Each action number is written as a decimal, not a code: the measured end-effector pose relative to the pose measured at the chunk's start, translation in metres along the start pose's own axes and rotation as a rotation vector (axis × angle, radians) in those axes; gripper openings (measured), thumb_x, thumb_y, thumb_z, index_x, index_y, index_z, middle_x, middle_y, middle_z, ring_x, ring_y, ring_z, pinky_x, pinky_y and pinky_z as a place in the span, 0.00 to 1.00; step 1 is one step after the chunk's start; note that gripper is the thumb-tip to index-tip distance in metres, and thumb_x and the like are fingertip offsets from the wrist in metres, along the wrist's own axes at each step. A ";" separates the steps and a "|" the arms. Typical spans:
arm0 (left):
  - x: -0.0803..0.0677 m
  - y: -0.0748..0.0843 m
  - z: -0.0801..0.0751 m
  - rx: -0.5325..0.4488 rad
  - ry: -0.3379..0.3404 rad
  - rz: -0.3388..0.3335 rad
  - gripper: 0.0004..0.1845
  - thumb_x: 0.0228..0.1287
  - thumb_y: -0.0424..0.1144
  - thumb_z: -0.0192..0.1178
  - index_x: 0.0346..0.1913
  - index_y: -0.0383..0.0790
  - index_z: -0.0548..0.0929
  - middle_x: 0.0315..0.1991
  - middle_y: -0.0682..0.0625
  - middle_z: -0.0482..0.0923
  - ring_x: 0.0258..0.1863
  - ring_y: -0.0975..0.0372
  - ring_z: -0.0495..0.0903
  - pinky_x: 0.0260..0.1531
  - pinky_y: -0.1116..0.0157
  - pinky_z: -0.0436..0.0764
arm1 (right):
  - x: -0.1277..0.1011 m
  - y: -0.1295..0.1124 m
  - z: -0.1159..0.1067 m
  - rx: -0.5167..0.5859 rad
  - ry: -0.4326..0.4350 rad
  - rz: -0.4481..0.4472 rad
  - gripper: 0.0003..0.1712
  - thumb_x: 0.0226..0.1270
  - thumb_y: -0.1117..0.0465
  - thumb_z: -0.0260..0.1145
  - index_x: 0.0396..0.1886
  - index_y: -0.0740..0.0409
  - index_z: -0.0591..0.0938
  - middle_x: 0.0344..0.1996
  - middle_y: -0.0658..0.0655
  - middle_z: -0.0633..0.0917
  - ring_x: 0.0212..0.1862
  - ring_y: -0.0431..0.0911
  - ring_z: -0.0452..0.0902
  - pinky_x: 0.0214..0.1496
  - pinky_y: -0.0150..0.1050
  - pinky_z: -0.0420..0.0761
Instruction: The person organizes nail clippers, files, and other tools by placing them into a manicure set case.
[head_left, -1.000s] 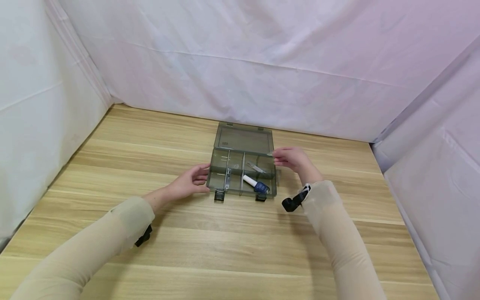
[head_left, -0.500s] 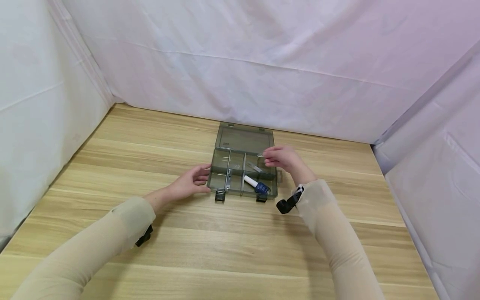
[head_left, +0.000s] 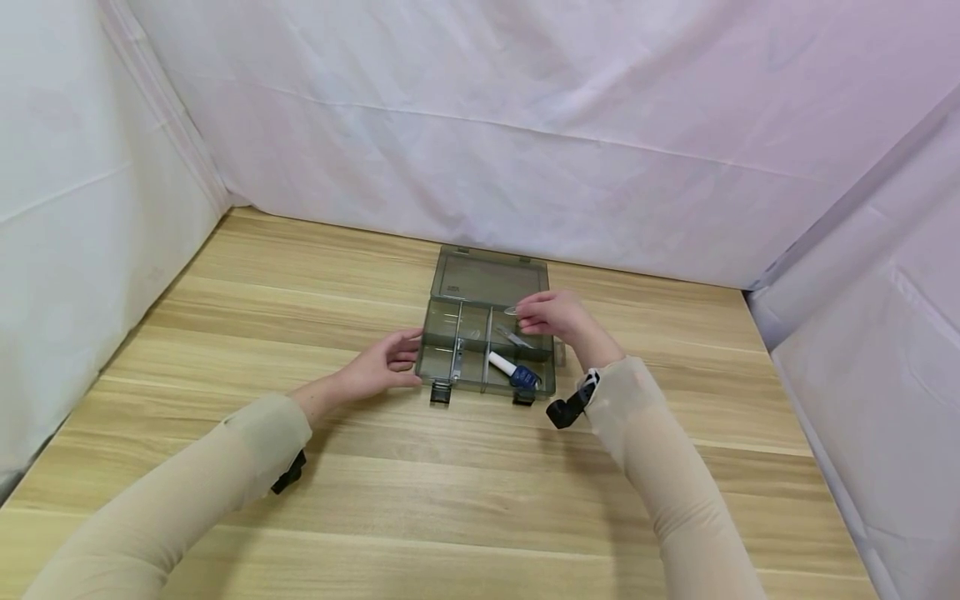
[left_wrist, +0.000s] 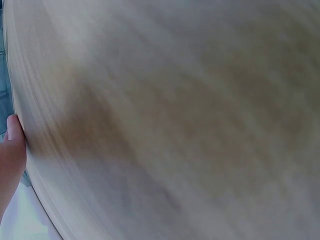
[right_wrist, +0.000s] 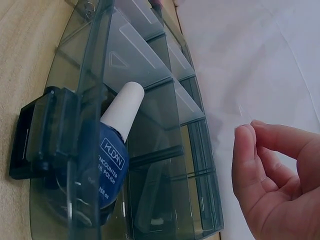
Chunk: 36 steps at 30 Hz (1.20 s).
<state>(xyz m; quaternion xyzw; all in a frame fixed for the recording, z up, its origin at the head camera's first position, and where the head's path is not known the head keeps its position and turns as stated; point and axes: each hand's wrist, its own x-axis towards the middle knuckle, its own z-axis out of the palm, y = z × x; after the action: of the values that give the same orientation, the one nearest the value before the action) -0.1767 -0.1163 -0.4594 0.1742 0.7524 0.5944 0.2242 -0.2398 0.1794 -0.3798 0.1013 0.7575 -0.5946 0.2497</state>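
Observation:
A grey see-through compartment box lies on the table with its lid folded back. My left hand rests at its left side, fingers loosely bent against the wall. Over the back right compartment, my right hand pinches a small clear oval piece between thumb and forefinger. A blue nail polish bottle with a white cap lies tilted in the front right compartment. Behind it is a slim clear-and-silver item. Another narrow silver item lies in the middle front compartment.
Two dark latches hang at the box's front, the left latch and the right latch. White cloth walls in the wooden table at the back and both sides.
My right hand has moved left from the box's right edge to over the back right compartment, with the clear piece in its fingertips. The left hand has stayed in place.

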 end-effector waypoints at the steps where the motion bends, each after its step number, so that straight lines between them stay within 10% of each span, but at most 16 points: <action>1: 0.000 0.000 0.000 0.000 -0.001 0.001 0.45 0.54 0.27 0.64 0.72 0.32 0.49 0.68 0.30 0.57 0.65 0.41 0.64 0.67 0.52 0.66 | 0.000 0.000 0.001 -0.005 -0.001 -0.002 0.20 0.67 0.68 0.57 0.56 0.74 0.71 0.22 0.51 0.82 0.23 0.38 0.79 0.30 0.28 0.85; 22: -0.002 0.003 0.001 -0.010 0.001 -0.029 0.46 0.53 0.27 0.64 0.72 0.34 0.50 0.69 0.32 0.57 0.65 0.43 0.64 0.68 0.53 0.66 | 0.006 -0.005 0.017 -0.051 -0.007 -0.007 0.21 0.66 0.69 0.59 0.56 0.75 0.73 0.18 0.50 0.80 0.21 0.38 0.77 0.29 0.28 0.85; 36: 0.002 -0.002 -0.001 -0.008 -0.007 -0.020 0.46 0.54 0.29 0.65 0.72 0.35 0.50 0.69 0.33 0.57 0.65 0.43 0.64 0.67 0.54 0.67 | 0.017 -0.004 0.037 -0.140 -0.015 -0.014 0.17 0.65 0.67 0.60 0.51 0.72 0.78 0.17 0.50 0.81 0.20 0.38 0.78 0.47 0.44 0.86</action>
<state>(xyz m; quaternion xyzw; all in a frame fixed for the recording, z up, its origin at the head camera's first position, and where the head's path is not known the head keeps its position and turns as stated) -0.1790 -0.1165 -0.4616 0.1677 0.7509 0.5946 0.2333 -0.2468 0.1411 -0.3914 0.0739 0.7961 -0.5425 0.2579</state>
